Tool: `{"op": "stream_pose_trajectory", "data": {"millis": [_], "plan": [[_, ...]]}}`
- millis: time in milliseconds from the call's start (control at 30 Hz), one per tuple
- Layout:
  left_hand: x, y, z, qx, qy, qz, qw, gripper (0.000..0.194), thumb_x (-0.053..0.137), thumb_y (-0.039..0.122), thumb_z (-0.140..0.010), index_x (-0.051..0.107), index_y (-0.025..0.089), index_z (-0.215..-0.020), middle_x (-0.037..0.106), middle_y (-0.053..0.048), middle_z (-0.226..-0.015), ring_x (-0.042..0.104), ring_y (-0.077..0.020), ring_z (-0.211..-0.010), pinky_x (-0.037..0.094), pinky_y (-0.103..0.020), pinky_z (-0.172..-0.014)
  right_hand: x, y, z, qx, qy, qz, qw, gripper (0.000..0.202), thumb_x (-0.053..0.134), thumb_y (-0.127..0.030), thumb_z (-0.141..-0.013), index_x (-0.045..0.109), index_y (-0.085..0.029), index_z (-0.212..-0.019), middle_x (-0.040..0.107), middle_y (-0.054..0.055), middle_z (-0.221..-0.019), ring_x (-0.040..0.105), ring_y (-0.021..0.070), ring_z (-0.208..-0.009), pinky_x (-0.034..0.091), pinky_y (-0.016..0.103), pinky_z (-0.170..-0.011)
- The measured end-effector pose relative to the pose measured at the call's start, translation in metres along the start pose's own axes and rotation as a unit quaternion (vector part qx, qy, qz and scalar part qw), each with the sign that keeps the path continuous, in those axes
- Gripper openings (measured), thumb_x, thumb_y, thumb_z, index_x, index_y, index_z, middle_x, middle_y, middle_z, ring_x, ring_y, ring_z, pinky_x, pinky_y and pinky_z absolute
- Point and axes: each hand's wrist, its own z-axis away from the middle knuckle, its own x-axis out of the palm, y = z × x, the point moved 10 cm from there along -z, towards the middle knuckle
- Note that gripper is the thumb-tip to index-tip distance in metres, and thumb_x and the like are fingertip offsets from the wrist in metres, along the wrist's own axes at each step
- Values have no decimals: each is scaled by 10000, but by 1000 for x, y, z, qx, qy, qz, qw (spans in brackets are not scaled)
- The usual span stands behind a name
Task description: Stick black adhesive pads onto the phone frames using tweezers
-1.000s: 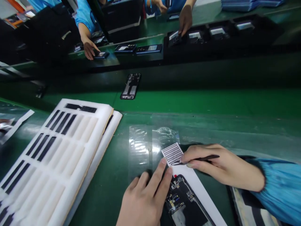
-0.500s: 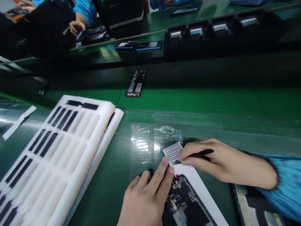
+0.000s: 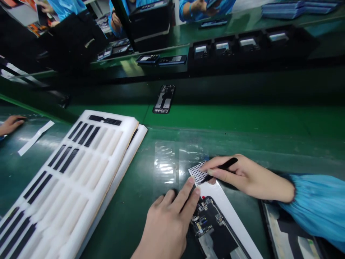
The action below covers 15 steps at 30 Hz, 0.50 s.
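Observation:
Black tweezers are pinched in my right hand, their tip down at the lower edge of a small white sheet of black dots. The sheet lies at the top of a white paper strip. My left hand has its fingers stretched out, index and middle fingertips resting at the sheet's lower left corner. Just below those fingertips, partly over the strip, lies an opened phone with its circuit board showing and a small red tab at its top.
White foam trays with black strips in slots are stacked at left. Another opened phone lies farther back. A black holder stands behind. A phone part lies under my right sleeve. A co-worker's hand is at far left.
The view has shifted slightly. My right hand has tilted the tweezers, whose tip now shows at the sheet's lower edge. My left hand stays put. A co-worker's hand has appeared at far left.

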Motion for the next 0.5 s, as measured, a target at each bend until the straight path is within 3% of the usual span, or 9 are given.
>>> {"op": "stream_pose_trajectory", "data": {"millis": [67, 100, 133, 167, 233, 300, 333, 400, 500], "plan": [[-15, -13, 3, -55, 62, 117, 990, 506, 432, 31, -884, 585, 201, -1336, 620, -82, -1389, 661, -228, -869, 584, -364, -701, -5, 0, -1, -5, 20, -4, 1000, 338, 535, -434, -985, 774, -206, -1054, 766, 62, -1032, 733, 168, -794, 590, 252, -687], [-21, -25, 6, -113, 94, 204, 968, 453, 441, 63, -931, 583, 227, -1329, 667, -74, -1313, 658, -206, -902, 568, -332, -752, -9, -2, 0, -14, 33, -6, 999, 352, 539, -446, -981, 797, -207, -973, 766, 67, -1040, 738, 182, -835, 599, 270, -739], [-21, -39, 11, -186, 113, 304, 928, 393, 448, 117, -973, 579, 254, -1318, 699, -62, -1230, 651, -174, -872, 549, -291, -749, -13, -7, 0, -26, 50, -5, 998, 373, 545, -457, -978, 812, -212, -890, 764, 70, -1058, 739, 195, -883, 600, 287, -799], [-15, -51, 17, -260, 115, 409, 867, 337, 452, 185, -1003, 573, 274, -1304, 708, -51, -1160, 631, -139, -784, 527, -251, -688, -17, -12, 2, -40, 69, -1, 997, 394, 549, -463, -975, 819, -221, -821, 761, 69, -1079, 736, 205, -930, 593, 296, -853], [7, -52, 25, -358, 84, 600, 711, 269, 447, 300, -1021, 561, 268, -1263, 694, -47, -1064, 507, -82, -572, 431, -208, -511, -22, -26, 9, -72, 113, 11, 991, 395, 559, -449, -975, 823, -246, -763, 763, 59, -1084, 736, 203, -947, 589, 286, -885], [20, -34, 22, -369, 38, 734, 569, 276, 450, 320, -1013, 535, 229, -1259, 670, -45, -943, 432, -68, -506, 372, -197, -454, -23, -41, 21, -104, 161, 10, 981, 312, 575, -402, -975, 823, -275, -836, 778, 42, -1020, 747, 186, -908, 608, 255, -837], [22, -25, 19, -356, 17, 777, 519, 282, 453, 303, -1010, 524, 216, -1268, 650, -30, -850, 441, -74, -508, 378, -195, -459, -21, -47, 28, -120, 181, 6, 976, 248, 590, -366, -971, 815, -293, -899, 785, 28, -980, 752, 176, -887, 615, 235, -805], [24, -9, 14, -327, -20, 827, 457, 272, 439, 259, -1016, 528, 204, -1267, 597, 0, -718, 470, -80, -512, 409, -187, -484, -14, -56, 40, -146, 206, -1, 968, 179, 617, -283, -957, 780, -331, -1013, 793, -9, -948, 759, 153, -871, 618, 198, -777], [25, 3, 10, -282, -41, 869, 405, 260, 404, 192, -1023, 570, 200, -1223, 650, -54, -903, 501, -53, -535, 439, -169, -501, 1, -60, 46, -165, 198, -3, 966, 246, 617, -196, -948, 741, -359, -1084, 793, -44, -984, 757, 134, -916, 609, 171, -797]]}}
